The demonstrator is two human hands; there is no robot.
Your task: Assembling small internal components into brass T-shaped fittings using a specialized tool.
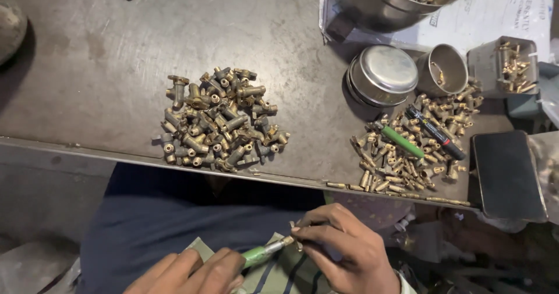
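A: Where are the hands?

B: Both sit low over the lap, below the near edge of the table [87, 96]. My left hand [189, 273] has its grip closed around a green-handled tool [262, 253], whose metal tip points right. My right hand [343, 250] pinches a small brass piece [298, 245] between its fingertips, right at that tip. Tool and piece meet just left of the right thumb.

A: What lies around them?

B: A striped cloth [279, 276] lies under the hands, on the lap. Up on the table, a pile of brass fittings [218, 119] lies straight ahead near the edge. To the right lies a heap of smaller brass pins [407, 154], with a green pen [402, 141] and a black marker [435, 132] lying on it. Behind those stand a lidded steel tin [383, 75], an open steel cup [445, 67] and a grey box of parts [505, 65]. A big steel bowl [390, 0] stands at the far right, and a dark flat case [506, 174] hangs over the right corner.

A: Any room to move?

B: The table's left half is bare metal. A few pins line the near edge, close above the right hand.
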